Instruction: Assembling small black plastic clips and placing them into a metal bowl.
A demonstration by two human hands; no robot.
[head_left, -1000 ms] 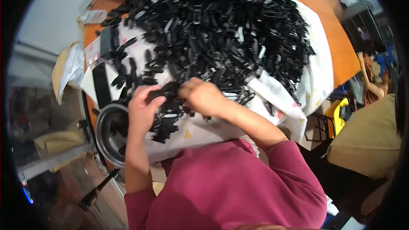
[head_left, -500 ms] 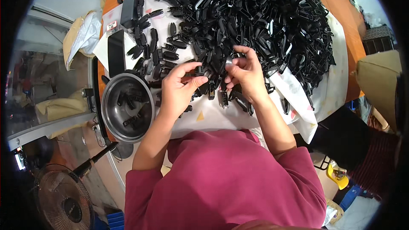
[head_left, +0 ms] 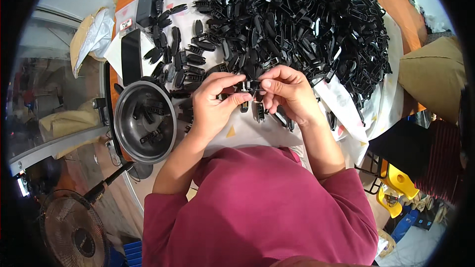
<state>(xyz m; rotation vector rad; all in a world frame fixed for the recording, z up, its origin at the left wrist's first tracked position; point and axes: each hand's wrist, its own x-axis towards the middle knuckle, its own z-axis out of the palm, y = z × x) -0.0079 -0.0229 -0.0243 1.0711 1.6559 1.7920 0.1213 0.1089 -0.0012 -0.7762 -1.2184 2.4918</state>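
Observation:
Over the near edge of the pile, my left hand (head_left: pixel 212 101) pinches a small black plastic part (head_left: pixel 245 86) between thumb and fingers. Thumb and fingers of my right hand (head_left: pixel 293 96) are closed on its other end, or on a thin piece set against it; the fingertips hide which. The two hands are almost touching. Just below them, several similar black parts lie on the white patterned sheet (head_left: pixel 247 136). A big heap of black plastic parts (head_left: pixel 297 24) spreads beyond my hands.
At my left stands a metal bowl (head_left: pixel 118 123) with a few black parts inside. Beyond it are a dark phone-like slab (head_left: pixel 131 58) and a grey box (head_left: pixel 146 7). A fan (head_left: pixel 74 232) is at lower left. Brown cardboard (head_left: pixel 435 74) stands at the right edge.
My right hand has come in toward my left, so the pieces now meet between the fingertips. Before, the hands were apart, with a small shiny piece in the right. The view has shifted slightly.

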